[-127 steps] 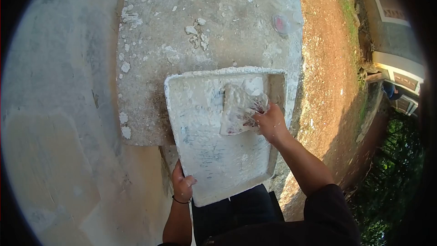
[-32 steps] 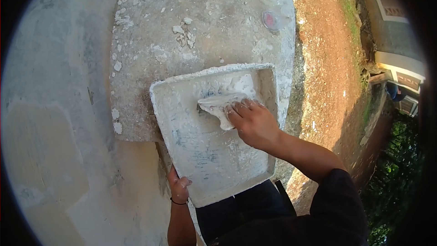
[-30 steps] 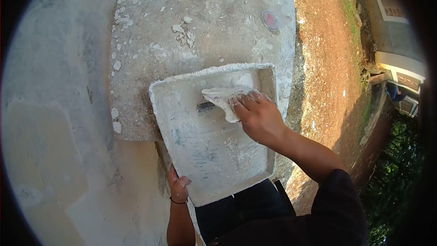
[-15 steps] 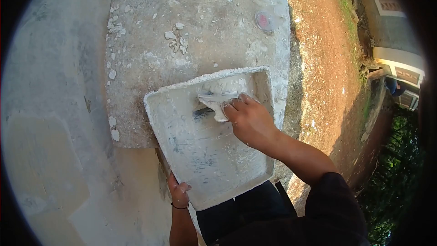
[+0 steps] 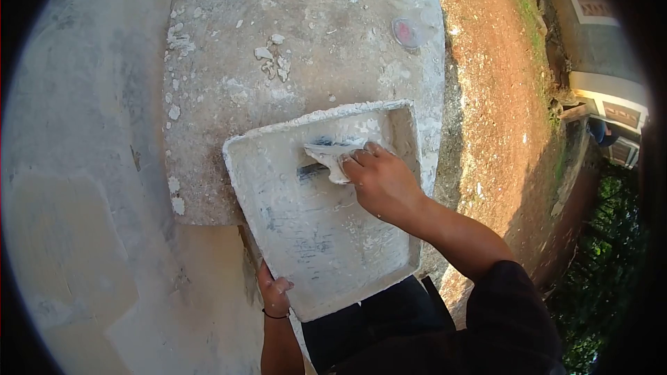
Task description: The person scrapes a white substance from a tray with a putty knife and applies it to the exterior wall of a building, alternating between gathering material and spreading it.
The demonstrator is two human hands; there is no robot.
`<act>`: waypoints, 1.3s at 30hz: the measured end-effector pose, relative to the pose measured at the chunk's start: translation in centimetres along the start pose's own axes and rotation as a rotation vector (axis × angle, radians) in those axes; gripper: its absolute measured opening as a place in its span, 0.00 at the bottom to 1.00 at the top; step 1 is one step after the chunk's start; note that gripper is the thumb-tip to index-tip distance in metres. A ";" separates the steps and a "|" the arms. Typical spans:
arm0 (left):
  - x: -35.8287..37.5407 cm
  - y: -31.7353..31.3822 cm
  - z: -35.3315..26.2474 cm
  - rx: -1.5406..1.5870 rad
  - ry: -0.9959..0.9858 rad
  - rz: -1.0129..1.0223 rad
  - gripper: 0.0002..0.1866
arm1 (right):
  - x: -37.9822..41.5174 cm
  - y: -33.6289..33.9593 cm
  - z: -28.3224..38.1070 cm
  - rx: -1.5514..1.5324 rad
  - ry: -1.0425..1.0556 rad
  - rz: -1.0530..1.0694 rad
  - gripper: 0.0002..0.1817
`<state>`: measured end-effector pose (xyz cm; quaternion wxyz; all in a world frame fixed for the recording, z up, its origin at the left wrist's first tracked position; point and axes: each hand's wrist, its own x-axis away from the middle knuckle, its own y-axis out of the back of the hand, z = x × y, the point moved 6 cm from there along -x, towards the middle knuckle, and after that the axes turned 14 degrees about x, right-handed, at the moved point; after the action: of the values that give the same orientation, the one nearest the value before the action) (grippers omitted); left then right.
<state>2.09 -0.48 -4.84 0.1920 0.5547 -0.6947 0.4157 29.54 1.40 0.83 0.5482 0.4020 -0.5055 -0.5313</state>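
Observation:
A shallow rectangular tray (image 5: 323, 215), coated in whitish plaster, is tilted in front of my body. My left hand (image 5: 275, 292) is closed on its lower left edge, thumb over the rim and other fingers mostly hidden beneath. Inside the upper part of the tray, my right hand (image 5: 380, 179) grips a plaster-covered scraper (image 5: 332, 157). The tool's edge lies near the tray floor, beside a dark scraped patch. Thin dark streaks show through the plaster lower in the tray.
A concrete ledge (image 5: 229, 90) with dried plaster crumbs (image 5: 273, 61) extends beyond the tray. On it lies a round clear item with a pink centre (image 5: 405, 32). A patched grey wall (image 5: 76, 132) stands left. Reddish ground (image 5: 497, 97) lies right; a person (image 5: 604, 132) is far off.
The tray and both hands have shifted very slightly right in view. My right hand and the scraper stay at nearly the same spot in the tray, both grips unchanged.

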 end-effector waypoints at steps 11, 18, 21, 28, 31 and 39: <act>-0.3 -0.1 -0.2 0.002 -0.010 0.025 0.39 | -1.2 -1.4 -1.2 0.123 0.138 0.053 0.09; -0.4 -0.2 -0.5 -0.034 -0.002 0.016 0.38 | -0.1 0.3 0.5 0.046 0.102 -0.069 0.09; -0.3 -0.5 -0.7 -0.017 -0.006 0.044 0.38 | -1.2 1.0 -1.0 0.124 0.007 -0.029 0.09; -0.5 -0.6 -0.8 0.040 0.021 0.077 0.38 | -0.1 -1.7 -0.1 0.086 -0.125 0.035 0.11; -0.4 -0.6 -1.3 -0.011 0.014 0.075 0.37 | -0.3 -1.7 1.4 -0.021 -0.186 0.011 0.12; -0.8 0.0 -1.1 0.003 0.049 0.099 0.37 | 0.1 2.7 -0.6 -0.128 -0.305 -0.050 0.16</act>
<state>2.09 0.94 -4.80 0.1872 0.5095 -0.7159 0.4391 30.60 1.59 3.38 0.4762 0.2934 -0.5381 -0.6306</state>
